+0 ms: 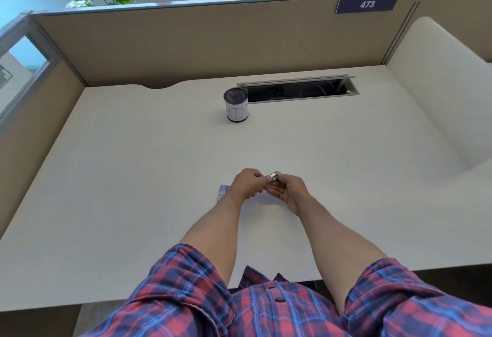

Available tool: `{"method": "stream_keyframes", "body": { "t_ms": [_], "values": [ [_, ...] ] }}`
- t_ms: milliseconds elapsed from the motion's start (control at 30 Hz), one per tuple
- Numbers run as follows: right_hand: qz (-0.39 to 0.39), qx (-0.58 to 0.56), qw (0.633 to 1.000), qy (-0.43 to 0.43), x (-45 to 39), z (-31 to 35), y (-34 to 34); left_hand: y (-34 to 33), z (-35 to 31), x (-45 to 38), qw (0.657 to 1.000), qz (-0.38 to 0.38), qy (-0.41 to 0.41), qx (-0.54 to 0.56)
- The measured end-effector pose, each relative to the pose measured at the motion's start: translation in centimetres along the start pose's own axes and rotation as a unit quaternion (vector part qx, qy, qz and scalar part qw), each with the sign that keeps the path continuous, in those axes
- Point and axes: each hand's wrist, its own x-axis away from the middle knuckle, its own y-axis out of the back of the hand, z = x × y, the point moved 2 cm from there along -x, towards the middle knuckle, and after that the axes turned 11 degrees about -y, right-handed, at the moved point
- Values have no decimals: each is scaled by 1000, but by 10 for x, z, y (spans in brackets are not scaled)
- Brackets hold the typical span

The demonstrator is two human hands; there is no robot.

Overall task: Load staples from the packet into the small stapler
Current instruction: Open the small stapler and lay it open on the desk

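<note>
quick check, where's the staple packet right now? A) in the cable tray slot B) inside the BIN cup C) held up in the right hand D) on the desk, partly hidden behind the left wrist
D: the staple packet lies flat on the desk, its blue-and-white end showing just beside the left hand, while both hands hold the small stapler; the right hand has no packet in it.

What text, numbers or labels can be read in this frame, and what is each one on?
"473": white digits on the dark blue plate at the top of the partition.
"BIN": hand-lettered on the white paper band around the mesh cup on the desk.
Staple packet, partly hidden behind the left hand: any print is too blurred to read.
Small stapler, held between both hands: no marking legible.
</note>
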Motion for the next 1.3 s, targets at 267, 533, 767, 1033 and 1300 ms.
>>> {"method": "stream_keyframes", "body": {
  "t_ms": [267,533,767,1033,1300],
  "values": [
    [6,47,998,47,-5,0,2,3,5,-3,998,-25,-4,50],
    [11,13,996,87,-7,-1,0,5,3,1,996,-41,-26,71],
    [10,57,992,112,-7,-2,4,3,5,1,997,-44,-26,56],
    [8,52,992,112,-7,-5,6,1,7,-3,998,-20,-29,51],
    [10,63,990,127,-6,-5,6,0,6,1,999,-23,-16,37]
  ]
}}
